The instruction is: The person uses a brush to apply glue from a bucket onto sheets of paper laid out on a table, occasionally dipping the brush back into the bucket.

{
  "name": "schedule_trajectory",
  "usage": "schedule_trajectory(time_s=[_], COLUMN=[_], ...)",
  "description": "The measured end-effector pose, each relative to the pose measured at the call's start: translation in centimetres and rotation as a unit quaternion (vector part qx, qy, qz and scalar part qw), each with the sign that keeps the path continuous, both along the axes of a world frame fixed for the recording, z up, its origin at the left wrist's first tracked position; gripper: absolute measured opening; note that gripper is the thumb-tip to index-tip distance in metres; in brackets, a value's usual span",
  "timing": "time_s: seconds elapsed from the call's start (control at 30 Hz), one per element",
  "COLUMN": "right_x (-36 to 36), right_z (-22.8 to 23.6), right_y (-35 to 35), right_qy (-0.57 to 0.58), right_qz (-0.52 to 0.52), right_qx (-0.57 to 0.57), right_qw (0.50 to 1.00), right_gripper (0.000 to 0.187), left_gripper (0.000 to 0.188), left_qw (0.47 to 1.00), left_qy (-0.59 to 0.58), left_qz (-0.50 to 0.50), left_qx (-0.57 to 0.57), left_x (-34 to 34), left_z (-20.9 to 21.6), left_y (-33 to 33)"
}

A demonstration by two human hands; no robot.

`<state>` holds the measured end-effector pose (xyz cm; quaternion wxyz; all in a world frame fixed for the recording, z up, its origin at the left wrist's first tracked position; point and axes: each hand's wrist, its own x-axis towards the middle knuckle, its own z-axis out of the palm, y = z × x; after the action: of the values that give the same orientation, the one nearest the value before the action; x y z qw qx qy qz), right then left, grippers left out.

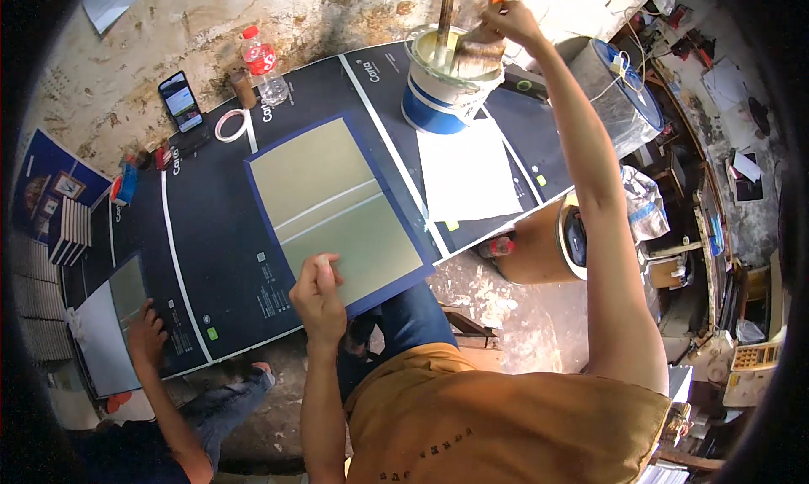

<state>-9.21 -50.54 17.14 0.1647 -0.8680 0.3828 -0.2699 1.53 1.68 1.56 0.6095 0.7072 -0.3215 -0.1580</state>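
My right hand, at the far end of the table, grips a wide paintbrush by its orange handle. The brush's bristles hang at the mouth of a white and blue bucket, where a wooden stick also stands upright. My left hand is curled with its fingers together, above the near edge of a book cover. That cover lies open: two greyish boards with a strip between them on a blue sheet, its blue margin showing. Nothing shows in the left hand.
White paper lies below the bucket. Behind the cover are a tape roll, a phone and a plastic bottle. At left, another person's hand touches a smaller cover, near stacked books. A drum stands right.
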Motion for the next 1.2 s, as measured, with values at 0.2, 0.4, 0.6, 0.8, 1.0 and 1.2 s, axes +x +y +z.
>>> schedule_trajectory(time_s=[0.2,0.4,0.6,0.8,1.0,1.2], right_x=[-3.2,-2.2,0.6,9.6,15.5,8.5], right_z=[3.2,5.8,10.1,7.1,-3.3,-9.1], right_y=[1.7,3.0,4.7,17.1,26.3,23.6], right_qy=[0.047,0.051,0.146,0.199,-0.084,-0.022], right_qz=[0.047,0.062,0.088,0.151,0.252,0.072], right_qx=[0.042,0.029,-0.018,-0.152,-0.114,0.157], right_qw=[0.997,0.996,0.985,0.956,0.957,0.985], right_gripper=[0.047,0.036,0.032,0.055,0.034,0.031], left_gripper=[0.031,0.035,0.055,0.046,0.040,0.046], left_qw=[1.000,0.999,0.945,0.976,0.990,0.983], left_qy=[-0.003,0.011,0.269,0.137,0.012,-0.043], left_qz=[-0.014,-0.008,0.027,0.125,0.136,0.142], left_qx=[-0.009,-0.046,-0.184,-0.117,-0.043,-0.112], left_x=[0.0,0.0,2.2,1.8,1.5,1.5], left_z=[0.6,0.1,0.5,-1.4,-0.2,-1.1], left_y=[-0.1,0.2,0.6,1.1,1.1,0.4])
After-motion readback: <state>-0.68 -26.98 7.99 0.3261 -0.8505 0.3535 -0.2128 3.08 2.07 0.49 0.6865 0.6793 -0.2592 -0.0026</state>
